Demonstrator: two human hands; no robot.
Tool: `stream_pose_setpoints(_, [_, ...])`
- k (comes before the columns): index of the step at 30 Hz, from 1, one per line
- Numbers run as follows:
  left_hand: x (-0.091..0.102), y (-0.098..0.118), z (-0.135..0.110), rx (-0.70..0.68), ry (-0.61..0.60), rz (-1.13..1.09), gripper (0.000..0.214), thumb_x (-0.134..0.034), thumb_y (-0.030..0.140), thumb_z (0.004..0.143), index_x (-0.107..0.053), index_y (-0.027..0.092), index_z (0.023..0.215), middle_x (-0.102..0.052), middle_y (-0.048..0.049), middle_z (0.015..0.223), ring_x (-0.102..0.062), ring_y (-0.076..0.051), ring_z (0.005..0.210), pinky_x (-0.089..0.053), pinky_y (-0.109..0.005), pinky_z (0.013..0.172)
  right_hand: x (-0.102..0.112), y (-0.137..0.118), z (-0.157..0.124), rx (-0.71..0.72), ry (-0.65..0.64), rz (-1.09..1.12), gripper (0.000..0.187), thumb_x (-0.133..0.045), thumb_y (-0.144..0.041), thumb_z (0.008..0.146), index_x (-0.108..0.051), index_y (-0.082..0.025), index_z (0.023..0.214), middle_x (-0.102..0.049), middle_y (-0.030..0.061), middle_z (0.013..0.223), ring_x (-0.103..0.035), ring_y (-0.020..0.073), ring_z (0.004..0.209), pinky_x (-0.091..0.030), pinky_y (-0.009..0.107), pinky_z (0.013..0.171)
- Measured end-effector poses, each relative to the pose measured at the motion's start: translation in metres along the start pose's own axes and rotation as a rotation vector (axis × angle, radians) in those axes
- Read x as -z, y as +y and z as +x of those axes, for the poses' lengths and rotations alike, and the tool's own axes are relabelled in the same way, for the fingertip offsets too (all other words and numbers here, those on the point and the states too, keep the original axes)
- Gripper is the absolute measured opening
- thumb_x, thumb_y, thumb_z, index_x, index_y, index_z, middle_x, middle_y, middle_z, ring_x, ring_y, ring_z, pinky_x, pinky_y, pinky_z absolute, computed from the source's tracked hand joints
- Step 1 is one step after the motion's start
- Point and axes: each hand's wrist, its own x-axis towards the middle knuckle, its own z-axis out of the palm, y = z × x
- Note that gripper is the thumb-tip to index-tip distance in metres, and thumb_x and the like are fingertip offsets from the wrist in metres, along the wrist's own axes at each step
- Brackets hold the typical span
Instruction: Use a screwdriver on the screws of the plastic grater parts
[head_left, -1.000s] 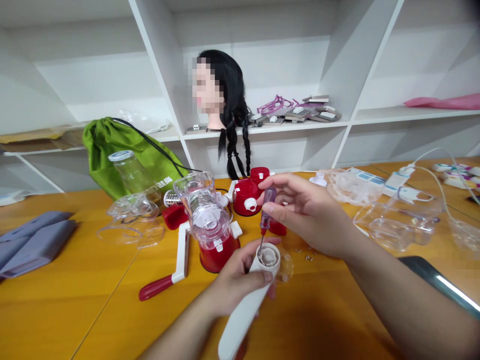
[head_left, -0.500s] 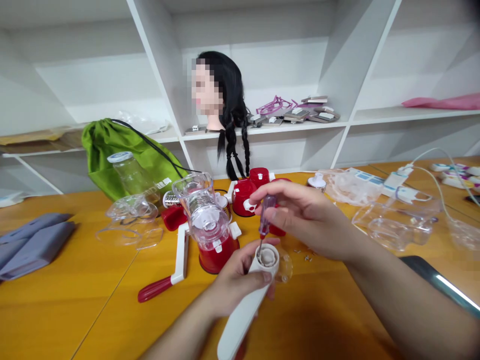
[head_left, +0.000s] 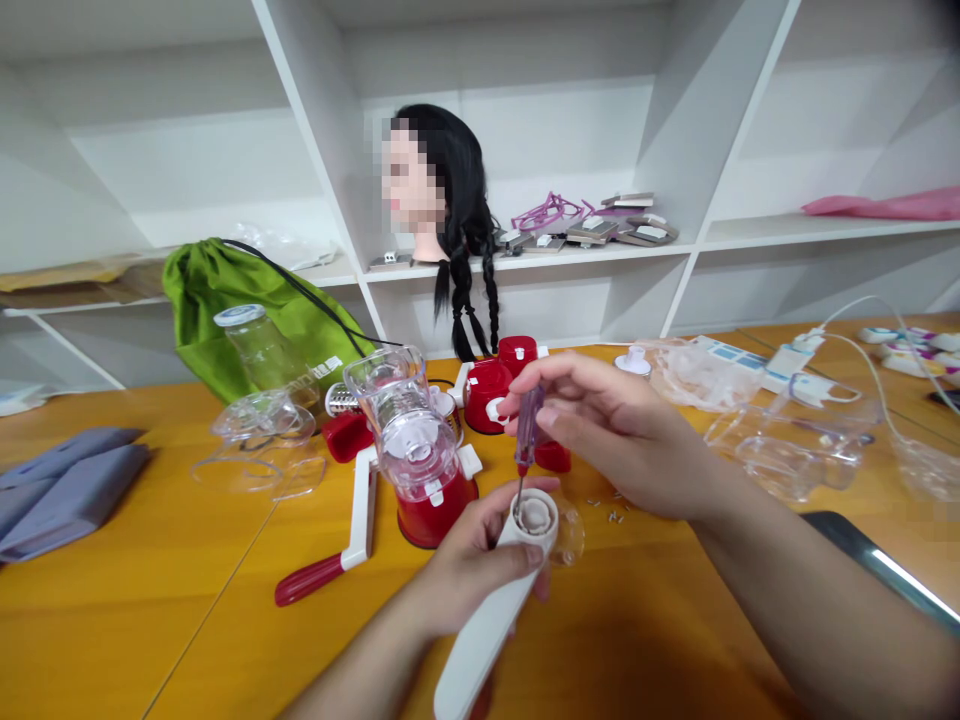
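Right hand (head_left: 615,430) holds a screwdriver (head_left: 529,425) at 9 o'clock in a round-ended white handle (head_left: 491,620); left hand (head_left: 472,555) grips below, the surest hold on seemingly light, stiff plastic.

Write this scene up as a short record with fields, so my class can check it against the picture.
Left grip: holds long white part
Right grip: holds purple screwdriver
Screwdriver shaft: enters the round open end of the long white part
Tabletop: red-based machine with clear top; green bag; small metal pieces
Shelving: mannequin head with black braids
Unclear: what the shaft's end touches
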Motion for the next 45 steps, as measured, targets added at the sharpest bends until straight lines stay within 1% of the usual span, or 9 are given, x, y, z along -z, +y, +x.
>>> stream_pose_setpoints(4, [0.001, 0.000, 0.000, -0.014, 0.003, 0.004, 0.066, -0.076, 0.029, 0.079, -0.053, 0.021, 0.140, -0.065, 0.0016, 0.074, -0.061, -0.012, 0.055, -0.045, -0.018, 0.047, -0.002, 0.006, 0.003, -0.060, 0.044, -0.011, 0.021, -0.067, -0.019, 0.091, -0.060, -0.025, 0.109, -0.066, 0.0002, 0.093, -0.066, 0.0133, 0.078, -0.058, 0.028, 0.071])
stream_pose_setpoints(9, [0.003, -0.002, -0.001, -0.006, -0.012, 0.025, 0.072, -0.076, 0.035, 0.081, -0.047, 0.018, 0.144, -0.066, 0.0002, 0.070, -0.057, -0.011, 0.051, -0.044, -0.018, 0.045, 0.001, 0.019, 0.012, -0.149, 0.129, 0.029, 0.021, -0.058, -0.016, 0.094, -0.057, -0.023, 0.114, -0.069, 0.0033, 0.102, -0.070, 0.0127, 0.078, -0.058, 0.028, 0.069])
stream_pose_setpoints(12, [0.004, -0.003, 0.000, -0.006, -0.019, 0.018, 0.076, -0.077, 0.038, 0.080, -0.045, 0.018, 0.146, -0.067, -0.0006, 0.070, -0.058, -0.013, 0.055, -0.045, -0.018, 0.044, 0.003, 0.028, 0.018, -0.231, 0.133, 0.085, 0.021, -0.058, -0.017, 0.093, -0.055, -0.022, 0.113, -0.069, 0.0044, 0.101, -0.071, 0.0138, 0.079, -0.059, 0.027, 0.066])
stream_pose_setpoints(14, [0.005, -0.004, 0.000, -0.003, -0.022, 0.016, 0.076, -0.076, 0.038, 0.081, -0.044, 0.018, 0.147, -0.067, -0.0007, 0.070, -0.057, -0.013, 0.053, -0.045, -0.018, 0.043, 0.003, 0.030, 0.019, -0.235, 0.143, 0.111, 0.020, -0.059, -0.018, 0.092, -0.055, -0.021, 0.111, -0.070, 0.0046, 0.100, -0.071, 0.0146, 0.079, -0.059, 0.028, 0.065])
stream_pose_setpoints(19, [0.003, -0.003, 0.000, 0.004, -0.013, 0.005, 0.074, -0.076, 0.034, 0.080, -0.046, 0.018, 0.145, -0.067, -0.0002, 0.070, -0.057, -0.012, 0.052, -0.045, -0.018, 0.043, 0.000, 0.018, 0.011, -0.056, 0.188, -0.013, 0.020, -0.057, -0.015, 0.094, -0.058, -0.021, 0.113, -0.070, 0.0048, 0.100, -0.069, 0.0131, 0.078, -0.059, 0.027, 0.067])
stream_pose_setpoints(24, [0.001, 0.001, 0.000, -0.001, 0.005, -0.006, 0.069, -0.075, 0.030, 0.079, -0.049, 0.020, 0.142, -0.066, 0.0016, 0.071, -0.058, -0.011, 0.052, -0.044, -0.017, 0.045, -0.006, 0.003, -0.005, 0.146, 0.095, -0.250, 0.023, -0.057, -0.016, 0.098, -0.060, -0.023, 0.119, -0.069, 0.0059, 0.108, -0.070, 0.0161, 0.091, -0.060, 0.027, 0.072])
stream_pose_setpoints(35, [0.001, 0.003, -0.001, 0.003, -0.009, 0.028, 0.064, -0.073, 0.031, 0.082, -0.048, 0.021, 0.140, -0.068, 0.0011, 0.070, -0.055, -0.010, 0.046, -0.043, -0.018, 0.042, -0.010, 0.000, -0.005, 0.174, 0.031, -0.320, 0.022, -0.054, -0.012, 0.098, -0.060, -0.022, 0.117, -0.069, 0.0037, 0.107, -0.070, 0.0124, 0.086, -0.061, 0.024, 0.075])
stream_pose_setpoints(40, [0.002, 0.002, -0.001, 0.011, 0.005, 0.043, 0.054, -0.073, 0.033, 0.082, -0.052, 0.020, 0.130, -0.069, 0.0010, 0.069, -0.054, -0.010, 0.044, -0.043, -0.017, 0.041, -0.009, -0.002, -0.005, 0.186, 0.021, -0.362, 0.025, -0.055, -0.012, 0.098, -0.061, -0.023, 0.119, -0.069, 0.0039, 0.108, -0.069, 0.0127, 0.087, -0.060, 0.024, 0.074])
stream_pose_setpoints(45, [0.002, 0.001, 0.000, 0.010, -0.007, 0.052, 0.048, -0.073, 0.035, 0.082, -0.053, 0.020, 0.122, -0.069, 0.0015, 0.068, -0.053, -0.009, 0.042, -0.043, -0.018, 0.039, -0.005, -0.009, -0.007, 0.270, -0.100, -0.463, 0.030, -0.053, -0.009, 0.096, -0.061, -0.023, 0.121, -0.071, 0.0050, 0.109, -0.068, 0.0166, 0.097, -0.057, 0.030, 0.082])
